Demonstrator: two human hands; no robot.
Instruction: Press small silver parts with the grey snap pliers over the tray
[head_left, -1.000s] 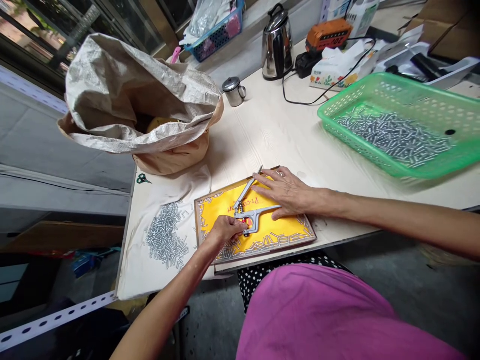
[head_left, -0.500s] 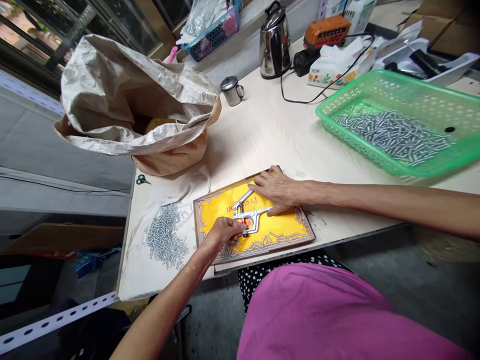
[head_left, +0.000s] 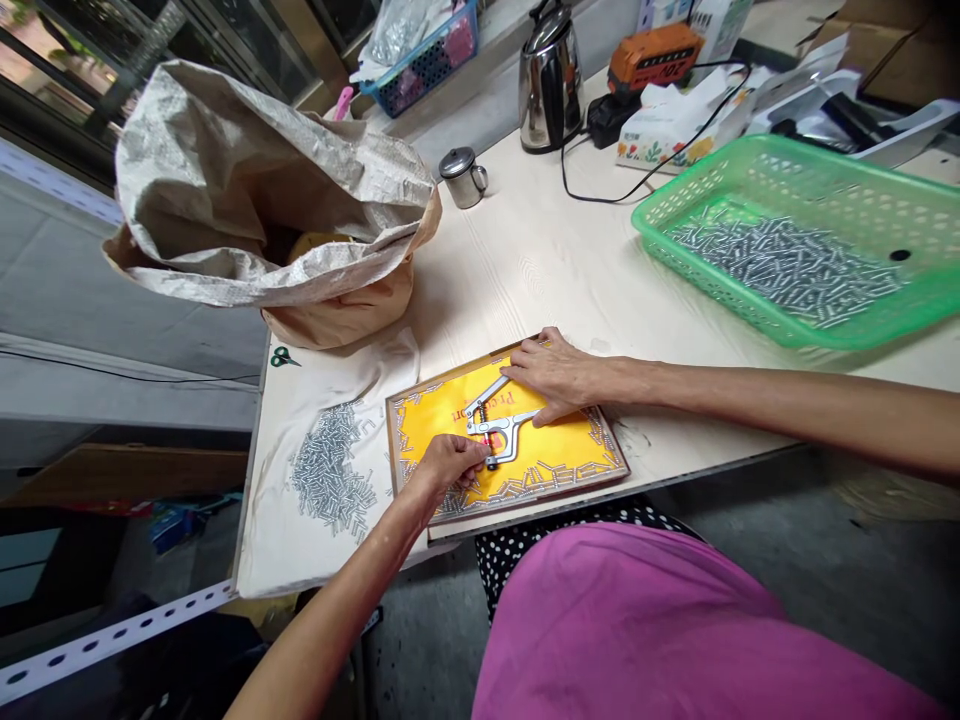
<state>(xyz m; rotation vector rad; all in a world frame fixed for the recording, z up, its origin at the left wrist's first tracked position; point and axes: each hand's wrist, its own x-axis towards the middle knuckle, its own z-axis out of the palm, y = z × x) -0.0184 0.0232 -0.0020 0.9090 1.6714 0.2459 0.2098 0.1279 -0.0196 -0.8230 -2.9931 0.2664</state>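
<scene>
Left hand (head_left: 448, 465) curled, nearly closed, gripping head of snap pliers (head_left: 504, 432). Right hand (head_left: 553, 375) open flat, fingers spread, thumb against pliers' handle. Pliers lying on yellow tray (head_left: 570, 455), loose pins (head_left: 525, 484) along tray's lower rim.

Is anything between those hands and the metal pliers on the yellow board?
Nothing visible does: the left hand grips the snap pliers at their head, and the right hand rests on their handles.
</scene>
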